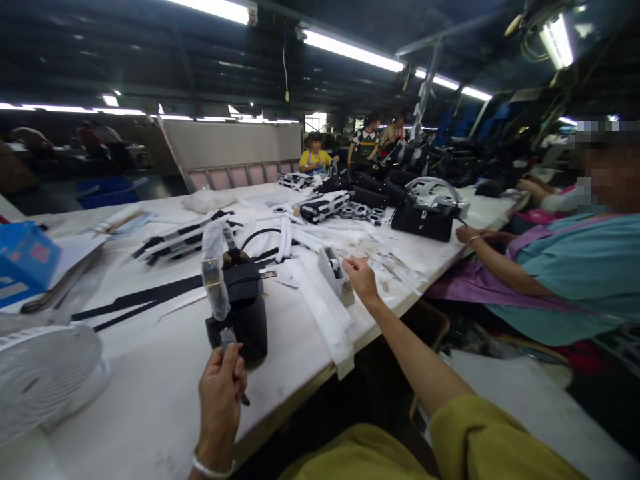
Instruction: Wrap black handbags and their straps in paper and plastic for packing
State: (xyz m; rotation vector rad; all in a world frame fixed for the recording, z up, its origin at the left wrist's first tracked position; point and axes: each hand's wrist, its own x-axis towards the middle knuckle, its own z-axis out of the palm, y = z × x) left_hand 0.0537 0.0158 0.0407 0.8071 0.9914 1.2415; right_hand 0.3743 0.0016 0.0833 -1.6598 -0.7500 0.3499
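Note:
My left hand is closed around a narrow dark strap end with clear wrapping, at the near side of a small black handbag. The bag stands on the white-covered table, and its raised handle is wrapped in white and clear film. My right hand is at a grey tape dispenser, thumb and fingers pinched together beside the tape roll. Whatever lies between those fingertips is too small to make out.
White padding strips run along the table beside the dispenser. Dark straps lie left of the bag, near a white fan. Another black handbag stands farther right, by a co-worker in a teal top. More bags are piled behind.

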